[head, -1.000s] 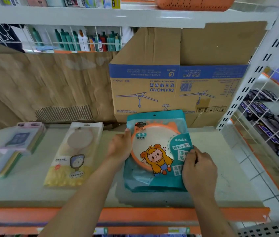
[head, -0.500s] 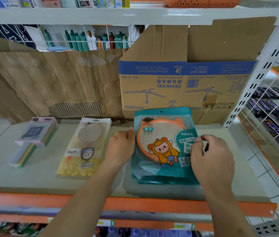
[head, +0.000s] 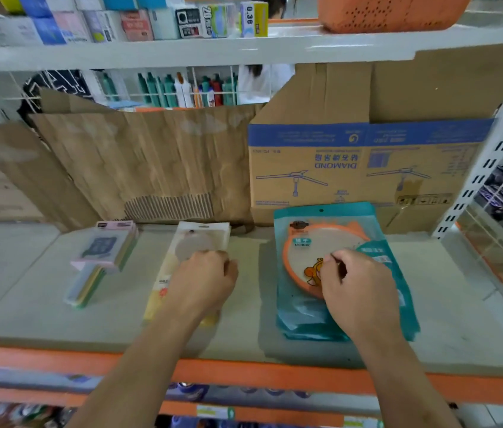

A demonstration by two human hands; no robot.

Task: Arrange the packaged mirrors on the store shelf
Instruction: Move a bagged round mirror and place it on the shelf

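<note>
Left hand (head: 204, 282) has come off the left edge of the teal mirror pack (head: 299, 316) and now sits over the cream mirror pack (head: 202, 239); right hand (head: 359, 291) has slid from the teal pack's right edge to its middle. Left: fingers curled down on the cream pack's lower half, too blurred to tell grip from rest. Right: fingers curled, thumb tip against forefinger over the orange round mirror (head: 315, 257); whether it pinches the film, can't tell. Teal pack lies flat on the shelf (head: 22, 288), 3 o'clock from the left hand, topping a small stack, hang hole toward 12. Cream pack also flat, apart from teal, bare shelf between. Pink pack stack (head: 105, 248) at 9 o'clock from the left hand, well apart. DIAMOND carton (head: 336, 156) stands at 12 o'clock behind the teal pack, brown cardboard sheet (head: 151, 168) at 12 behind the cream one. Orange basket (head: 392, 10) on the upper shelf at 1 o'clock
</note>
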